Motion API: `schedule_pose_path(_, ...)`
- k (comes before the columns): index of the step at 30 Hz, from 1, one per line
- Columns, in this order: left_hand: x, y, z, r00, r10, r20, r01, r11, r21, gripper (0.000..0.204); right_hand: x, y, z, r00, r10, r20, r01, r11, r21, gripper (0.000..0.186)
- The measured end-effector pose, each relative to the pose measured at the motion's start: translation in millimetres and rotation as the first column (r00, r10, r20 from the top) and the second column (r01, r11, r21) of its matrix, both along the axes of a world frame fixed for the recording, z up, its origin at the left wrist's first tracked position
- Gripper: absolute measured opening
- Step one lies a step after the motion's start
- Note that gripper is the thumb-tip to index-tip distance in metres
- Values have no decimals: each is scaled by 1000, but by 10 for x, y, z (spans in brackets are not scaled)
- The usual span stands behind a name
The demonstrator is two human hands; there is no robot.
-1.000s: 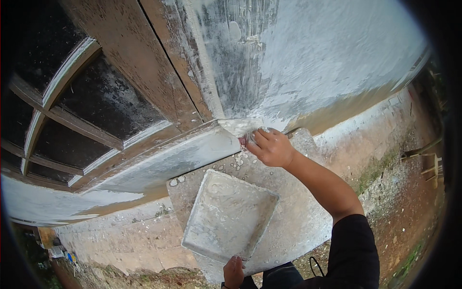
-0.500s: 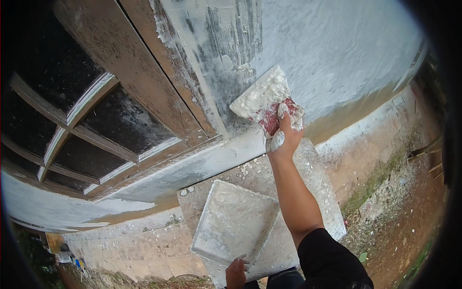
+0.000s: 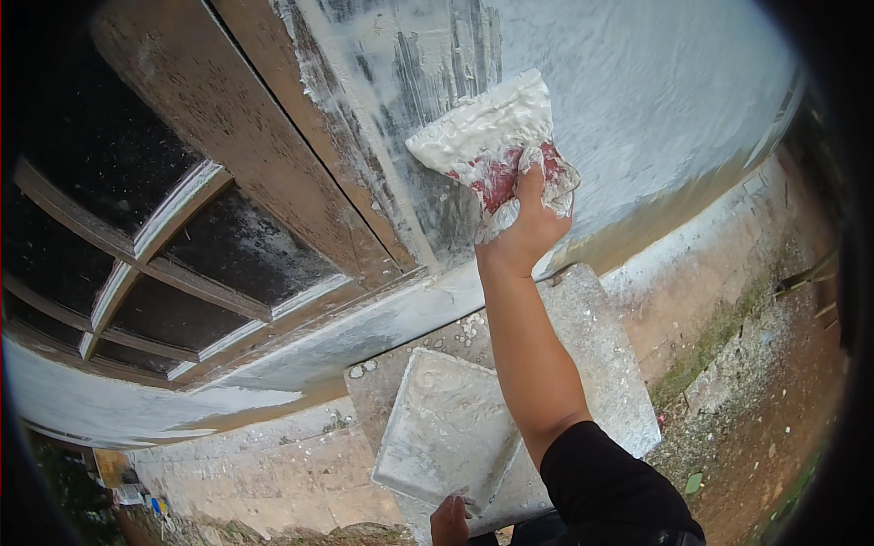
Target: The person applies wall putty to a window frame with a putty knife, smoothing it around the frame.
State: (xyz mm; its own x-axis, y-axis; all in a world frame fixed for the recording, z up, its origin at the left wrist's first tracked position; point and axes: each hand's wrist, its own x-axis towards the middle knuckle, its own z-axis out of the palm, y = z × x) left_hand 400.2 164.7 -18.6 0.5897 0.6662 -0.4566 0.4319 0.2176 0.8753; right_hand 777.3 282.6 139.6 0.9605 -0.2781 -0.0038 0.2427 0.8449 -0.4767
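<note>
My right hand (image 3: 531,211) grips a wide putty knife (image 3: 492,136) by its red handle, which is smeared with white paste. Its blade lies against the wall (image 3: 619,100) beside the window frame, with a thick bank of wet white filler along its upper edge. Below, a shallow tray (image 3: 437,446) coated in pale filler rests on a square board (image 3: 605,364). At the tray's near rim, my left hand (image 3: 451,520) is closed on it, thumb over the edge; the other fingers are hidden beneath.
A brown wooden window (image 3: 264,127) with dark panes and crossbars stands to the left. Streaky grey and white filler covers the strip next to it. A concrete ledge (image 3: 264,478) runs along the wall's foot, with bare soil (image 3: 774,437) at the right.
My right hand has moved the putty knife up the wall and slightly left, and the filler on its blade looks thicker. My left hand stays at the tray's rim.
</note>
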Motion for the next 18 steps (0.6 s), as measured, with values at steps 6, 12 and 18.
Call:
schedule_pose_path(6, 108, 117, 198, 999, -49, -20, 49, 999, -14, 39, -110, 15, 215, 997, 14, -71, -7, 994, 107, 25)
schedule_pose_path(12, 261, 234, 428, 996, -87, 34, 83, 993, 85, 43, -129, 23, 564, 997, 69, -34, -64, 989, 132, 29)
schedule_pose_path(18, 426, 345, 658, 992, -83, 98, 67, 985, 162, 44, -132, 58, 998, 1000, 15, 8, -16, 993, 117, 24)
